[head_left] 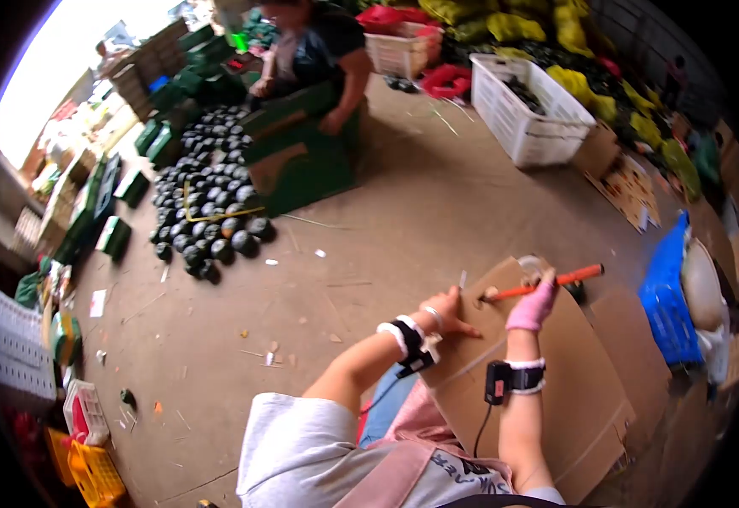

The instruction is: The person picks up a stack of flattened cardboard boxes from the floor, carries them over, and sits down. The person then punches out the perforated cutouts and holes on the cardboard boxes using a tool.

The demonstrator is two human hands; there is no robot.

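A large sheet of brown cardboard [547, 389] lies in front of me, tilted to the right. My left hand [447, 313] rests on its upper left edge with fingers spread, a bracelet at the wrist. In a pink glove, my right hand [536, 305] is closed round an orange-handled tool [579, 275]. The tool's head touches or hovers just over the cardboard near its upper left corner, to the right of my left hand. Beside my right hand is a roll of pale tape [530, 264], partly hidden.
Ahead, a person [323, 51] holds a green box [302, 161] beside many dark green squashes [209, 186]. A white crate [539, 135] stands at upper right. To the right is a blue container [672, 296]; at lower left, a yellow crate [94, 474].
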